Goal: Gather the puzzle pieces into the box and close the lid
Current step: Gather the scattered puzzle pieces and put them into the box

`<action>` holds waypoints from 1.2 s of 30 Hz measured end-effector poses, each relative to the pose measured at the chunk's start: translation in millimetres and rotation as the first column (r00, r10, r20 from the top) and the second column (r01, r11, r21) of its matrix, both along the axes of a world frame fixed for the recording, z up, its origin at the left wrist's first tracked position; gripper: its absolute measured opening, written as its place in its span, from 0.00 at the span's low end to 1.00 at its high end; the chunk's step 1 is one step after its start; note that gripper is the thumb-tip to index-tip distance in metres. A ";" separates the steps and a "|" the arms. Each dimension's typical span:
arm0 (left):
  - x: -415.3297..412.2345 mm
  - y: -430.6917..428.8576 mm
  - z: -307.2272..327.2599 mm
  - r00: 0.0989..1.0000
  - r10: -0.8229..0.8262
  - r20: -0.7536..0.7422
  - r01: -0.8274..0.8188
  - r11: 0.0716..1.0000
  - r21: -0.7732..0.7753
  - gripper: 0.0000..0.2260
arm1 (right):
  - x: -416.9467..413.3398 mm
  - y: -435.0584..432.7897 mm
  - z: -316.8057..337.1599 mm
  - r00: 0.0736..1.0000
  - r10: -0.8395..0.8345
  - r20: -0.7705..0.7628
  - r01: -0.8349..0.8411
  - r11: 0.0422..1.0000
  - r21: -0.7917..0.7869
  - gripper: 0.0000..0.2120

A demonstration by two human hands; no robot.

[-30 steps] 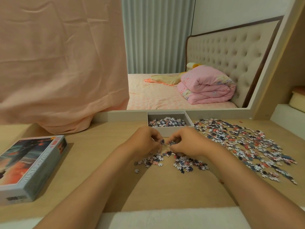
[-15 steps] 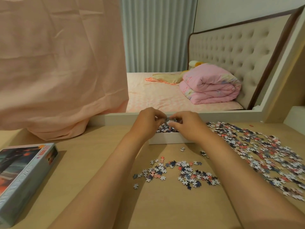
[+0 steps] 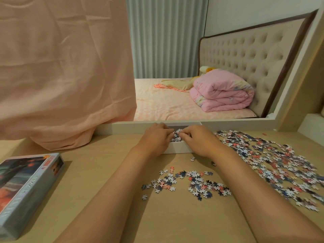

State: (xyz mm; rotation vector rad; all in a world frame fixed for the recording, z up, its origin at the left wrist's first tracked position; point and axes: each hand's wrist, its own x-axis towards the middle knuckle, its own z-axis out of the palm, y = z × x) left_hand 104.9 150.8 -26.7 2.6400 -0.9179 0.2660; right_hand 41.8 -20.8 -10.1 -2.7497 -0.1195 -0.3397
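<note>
One left hand (image 3: 154, 139), one right hand (image 3: 198, 140), one box (image 3: 177, 149), one lid (image 3: 28, 188), countless puzzle pieces (image 3: 273, 163).

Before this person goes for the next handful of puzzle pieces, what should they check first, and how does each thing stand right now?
1. Both the left hand and right hand over the box: ok.
2. Hands emptied of pieces: cannot tell, the palms face down.
3. Room left in the box: cannot tell, the hands cover most of it.
4. All pieces gathered: not ok; a small pile lies between the forearms, a large pile to the right.
5. Access to the lid: ok, it lies off the box, at the left of the table.
</note>
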 end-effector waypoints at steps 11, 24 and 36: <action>-46.6 15.9 20.6 0.999 -0.040 -0.018 0.039 0.999 -0.035 0.16 | -43.7 0.8 20.7 0.996 -0.030 0.089 0.024 0.997 0.074 0.12; -122.6 27.3 -10.6 0.910 -0.086 -0.406 0.174 0.967 0.185 0.32 | -101.0 -1.4 4.0 0.962 0.063 -0.267 -0.043 0.996 0.078 0.21; -120.9 60.2 16.9 0.949 0.066 -0.307 0.022 0.961 0.276 0.40 | -127.7 -10.4 18.8 0.810 -0.160 -0.564 0.038 0.974 -0.223 0.37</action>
